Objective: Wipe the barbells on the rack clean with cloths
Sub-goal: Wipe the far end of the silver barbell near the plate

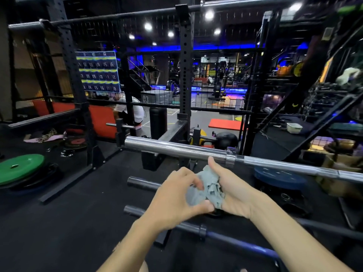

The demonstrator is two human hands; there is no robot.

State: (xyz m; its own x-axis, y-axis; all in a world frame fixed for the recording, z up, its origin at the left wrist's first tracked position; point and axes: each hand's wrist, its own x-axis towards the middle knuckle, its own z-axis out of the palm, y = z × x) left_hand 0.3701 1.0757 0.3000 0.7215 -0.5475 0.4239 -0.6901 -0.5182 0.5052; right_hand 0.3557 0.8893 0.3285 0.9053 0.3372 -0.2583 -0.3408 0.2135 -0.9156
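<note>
A crumpled grey cloth (208,188) is bunched between both hands just below the centre of the view. My left hand (176,195) pinches its left side with fingers and thumb. My right hand (233,191) grips its right side, thumb pointing up. Just beyond the hands a shiny chrome barbell (176,148) lies across the rack, its sleeve to the left and its thinner shaft running off right. Two darker barbells lie lower, one (141,183) under my left hand and one (225,235) crossing beneath my forearms. Neither hand touches a bar.
Black rack uprights (185,75) stand behind the chrome bar, with another bar (245,1) high overhead. A green weight plate (19,167) lies on the floor at left, a blue plate (279,176) at right. A person crouches beyond the rack near red pads.
</note>
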